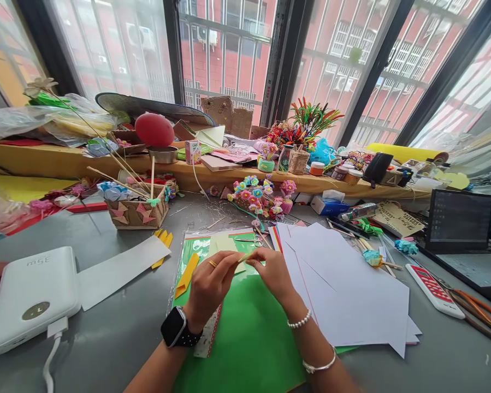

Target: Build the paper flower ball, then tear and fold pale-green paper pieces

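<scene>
My left hand and my right hand meet over the green sheet, fingers pinched. Between their fingertips is a small pale yellow-green piece of paper, mostly hidden by the fingers. Beneath the hands lies a pale yellow paper on a clear plastic sleeve. A folded yellow paper strip rests just left of my left hand. Under my left wrist, a ruler is partly covered. Scissors lie just beyond the fingertips.
White paper sheets are stacked on the right, near a red-and-white calculator and a laptop. At left are a white power bank, a white paper strip and a cardboard box with sticks. Paper flowers stand behind.
</scene>
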{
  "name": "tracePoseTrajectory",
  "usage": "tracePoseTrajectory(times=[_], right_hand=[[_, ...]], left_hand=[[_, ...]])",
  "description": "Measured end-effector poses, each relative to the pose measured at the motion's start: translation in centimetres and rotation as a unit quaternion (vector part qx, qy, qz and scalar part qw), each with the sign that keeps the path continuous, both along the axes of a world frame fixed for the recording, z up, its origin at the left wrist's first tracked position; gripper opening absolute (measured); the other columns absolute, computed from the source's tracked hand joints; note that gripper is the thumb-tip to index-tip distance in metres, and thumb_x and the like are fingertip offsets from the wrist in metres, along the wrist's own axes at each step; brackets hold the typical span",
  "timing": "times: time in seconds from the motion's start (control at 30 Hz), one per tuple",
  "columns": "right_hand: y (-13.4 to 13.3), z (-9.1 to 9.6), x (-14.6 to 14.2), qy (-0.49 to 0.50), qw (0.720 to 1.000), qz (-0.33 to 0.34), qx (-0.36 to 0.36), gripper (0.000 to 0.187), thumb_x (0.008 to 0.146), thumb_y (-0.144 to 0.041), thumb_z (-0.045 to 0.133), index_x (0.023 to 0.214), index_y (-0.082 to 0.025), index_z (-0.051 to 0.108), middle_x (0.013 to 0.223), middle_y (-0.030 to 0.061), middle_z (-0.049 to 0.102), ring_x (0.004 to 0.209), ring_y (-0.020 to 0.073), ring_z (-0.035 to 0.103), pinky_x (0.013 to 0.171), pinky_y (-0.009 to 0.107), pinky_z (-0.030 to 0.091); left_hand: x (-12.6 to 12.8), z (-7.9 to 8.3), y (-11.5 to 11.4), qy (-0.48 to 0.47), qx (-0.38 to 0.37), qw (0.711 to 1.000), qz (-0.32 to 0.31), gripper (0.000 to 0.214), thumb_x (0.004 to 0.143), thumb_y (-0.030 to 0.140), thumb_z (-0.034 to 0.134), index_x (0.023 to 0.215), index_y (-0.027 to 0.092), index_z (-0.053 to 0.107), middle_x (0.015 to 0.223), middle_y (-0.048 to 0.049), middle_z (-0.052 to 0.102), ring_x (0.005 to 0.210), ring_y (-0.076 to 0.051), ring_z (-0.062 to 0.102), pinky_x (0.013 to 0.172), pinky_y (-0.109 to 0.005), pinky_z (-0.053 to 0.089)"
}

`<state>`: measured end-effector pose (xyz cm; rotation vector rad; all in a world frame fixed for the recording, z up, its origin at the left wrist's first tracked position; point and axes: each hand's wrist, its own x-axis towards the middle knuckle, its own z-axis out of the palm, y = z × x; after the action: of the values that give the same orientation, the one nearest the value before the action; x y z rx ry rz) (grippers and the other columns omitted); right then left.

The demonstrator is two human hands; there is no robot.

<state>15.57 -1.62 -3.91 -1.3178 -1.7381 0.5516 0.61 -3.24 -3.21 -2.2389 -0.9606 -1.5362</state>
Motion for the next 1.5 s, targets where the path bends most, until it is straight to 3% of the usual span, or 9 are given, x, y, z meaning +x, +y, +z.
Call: tracePoseTrajectory(times=[0.17, 0.33, 0.53, 0.67, 0.73, 0.87, 1.07, 1.3, 1.5], right_hand=[[0.2, 0.0, 0.3, 0.041, 0.999, -0.025, 0.006, 0.012, 0.074, -0.021, 0.052, 0.071, -0.017, 0.063, 0.071, 0.0044, 0.065, 0.068, 0.0167, 0.058, 0.063, 0.028, 0.045], [-0.3, 1.0, 0.1, 0.233, 0.968, 0.087, -0.045, 0.022, 0.074, -0.035, 0.053, 0.08, -0.016, 0.064, 0.078, 0.004, 0.065, 0.073, 0.0162, 0.059, 0.064, 0.026, 0.048], [-0.4, 0.8, -0.1, 0.243, 0.967, 0.062, -0.047, 0.019, 0.071, -0.034, 0.057, 0.073, -0.016, 0.063, 0.068, 0.0021, 0.062, 0.064, 0.0145, 0.057, 0.058, 0.024, 0.047], [-0.5, 0.8, -0.1, 0.235, 0.969, 0.052, -0.048, 0.02, 0.07, -0.034, 0.057, 0.072, -0.015, 0.062, 0.068, 0.0026, 0.062, 0.064, 0.0145, 0.057, 0.058, 0.024, 0.047], [-0.5, 0.8, -0.2, 0.236, 0.969, 0.048, -0.05, 0.019, 0.07, -0.034, 0.057, 0.073, -0.016, 0.062, 0.071, 0.0032, 0.063, 0.066, 0.0154, 0.058, 0.06, 0.025, 0.047], [-0.5, 0.8, -0.2, 0.221, 0.974, 0.033, -0.04, 0.017, 0.07, -0.032, 0.057, 0.073, -0.016, 0.062, 0.071, 0.0034, 0.063, 0.067, 0.0159, 0.058, 0.06, 0.026, 0.047], [-0.7, 1.2, -0.1, 0.11, 0.993, 0.021, 0.036, 0.01, 0.074, -0.023, 0.054, 0.071, -0.017, 0.062, 0.07, 0.0033, 0.062, 0.067, 0.0151, 0.057, 0.061, 0.025, 0.046], [-0.8, 1.1, -0.1, -0.008, 0.995, 0.034, 0.094, 0.013, 0.077, -0.022, 0.051, 0.075, -0.019, 0.063, 0.072, 0.0036, 0.06, 0.07, 0.0163, 0.054, 0.065, 0.028, 0.044], [-0.7, 1.3, 0.1, 0.038, 0.995, 0.048, 0.076, 0.011, 0.076, -0.022, 0.052, 0.076, -0.018, 0.063, 0.074, 0.0036, 0.061, 0.071, 0.0154, 0.056, 0.063, 0.026, 0.045]], left_hand=[[0.1, 0.4, 0.2, -0.086, -0.042, 0.995, 0.029, 0.004, 0.075, 0.016, 0.055, 0.074, 0.018, 0.059, 0.07, -0.0003, 0.066, 0.063, -0.011, 0.061, 0.061, -0.02, 0.047], [0.4, 0.2, 0.6, -0.08, -0.193, 0.977, -0.044, 0.009, 0.074, 0.02, 0.055, 0.075, 0.018, 0.063, 0.07, -0.0006, 0.068, 0.061, -0.013, 0.061, 0.058, -0.022, 0.048], [0.8, 0.1, 0.7, -0.18, -0.382, 0.895, -0.146, 0.016, 0.073, 0.027, 0.055, 0.077, 0.016, 0.067, 0.071, -0.0026, 0.069, 0.061, -0.017, 0.064, 0.056, -0.025, 0.053], [1.0, 0.3, 0.7, -0.229, -0.446, 0.848, -0.171, 0.019, 0.072, 0.029, 0.055, 0.077, 0.015, 0.067, 0.068, -0.0027, 0.069, 0.061, -0.017, 0.065, 0.054, -0.025, 0.054], [1.0, 0.2, 0.8, -0.211, -0.439, 0.858, -0.163, 0.019, 0.072, 0.029, 0.054, 0.077, 0.015, 0.067, 0.067, -0.0022, 0.069, 0.06, -0.017, 0.064, 0.054, -0.025, 0.053], [0.9, -0.1, 0.8, -0.13, -0.358, 0.919, -0.098, 0.016, 0.073, 0.027, 0.054, 0.077, 0.016, 0.066, 0.069, -0.0026, 0.068, 0.061, -0.016, 0.063, 0.055, -0.024, 0.051], [0.6, 0.0, 0.6, -0.094, -0.217, 0.97, -0.052, 0.012, 0.076, 0.021, 0.052, 0.083, 0.016, 0.061, 0.078, -0.0036, 0.066, 0.071, -0.014, 0.061, 0.065, -0.025, 0.049], [0.4, 0.1, 0.8, -0.051, -0.165, 0.984, -0.033, 0.011, 0.077, 0.019, 0.05, 0.082, 0.018, 0.06, 0.075, -0.0022, 0.064, 0.07, -0.014, 0.06, 0.064, -0.025, 0.048], [0.3, 0.3, 0.8, -0.09, -0.176, 0.98, -0.014, 0.008, 0.077, 0.017, 0.051, 0.076, 0.018, 0.058, 0.072, -0.0004, 0.063, 0.068, -0.013, 0.059, 0.064, -0.024, 0.048]])
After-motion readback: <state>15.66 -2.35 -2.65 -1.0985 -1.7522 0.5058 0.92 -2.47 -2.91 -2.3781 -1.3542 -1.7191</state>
